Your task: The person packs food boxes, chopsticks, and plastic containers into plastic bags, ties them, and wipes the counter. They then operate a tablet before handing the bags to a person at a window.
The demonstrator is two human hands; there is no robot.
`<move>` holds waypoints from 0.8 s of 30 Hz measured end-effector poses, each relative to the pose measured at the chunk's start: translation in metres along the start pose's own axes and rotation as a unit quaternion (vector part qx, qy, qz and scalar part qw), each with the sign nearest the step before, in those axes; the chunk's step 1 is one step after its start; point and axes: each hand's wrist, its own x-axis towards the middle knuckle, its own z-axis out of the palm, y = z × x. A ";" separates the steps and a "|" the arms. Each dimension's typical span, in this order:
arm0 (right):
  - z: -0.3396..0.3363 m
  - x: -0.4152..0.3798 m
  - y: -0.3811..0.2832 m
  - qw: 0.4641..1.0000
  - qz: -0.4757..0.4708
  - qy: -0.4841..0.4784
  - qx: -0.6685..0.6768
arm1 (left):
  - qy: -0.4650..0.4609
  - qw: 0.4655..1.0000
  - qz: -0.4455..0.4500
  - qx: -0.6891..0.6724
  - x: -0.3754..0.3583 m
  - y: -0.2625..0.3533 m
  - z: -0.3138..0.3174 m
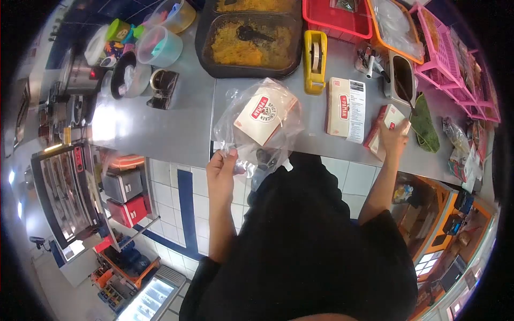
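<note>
My left hand (222, 167) pinches the near edge of a clear plastic bag (292, 125) at the counter's front edge. Inside the bag lies a cream food box (266, 112) with a red label and "Spicy Chicken" print. Over to the right, my right hand (394, 138) grips a smaller cream-and-red box (386, 124), which is tilted on the counter. Between the two hands rests another cream box (337, 109) with a white printed receipt (357, 109) along its right side.
A yellow tape dispenser (315, 64) stands behind the boxes. Farther back are a dark tray (206, 51) with yellow crumbs and a red basket (337, 27). On the right are a metal container (401, 77), a green cloth (424, 123) and a pink rack (444, 64).
</note>
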 end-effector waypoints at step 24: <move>-0.009 -0.250 -0.211 0.955 -0.239 -0.092 0.146 | -0.197 0.975 0.104 0.005 0.005 -0.045 -0.036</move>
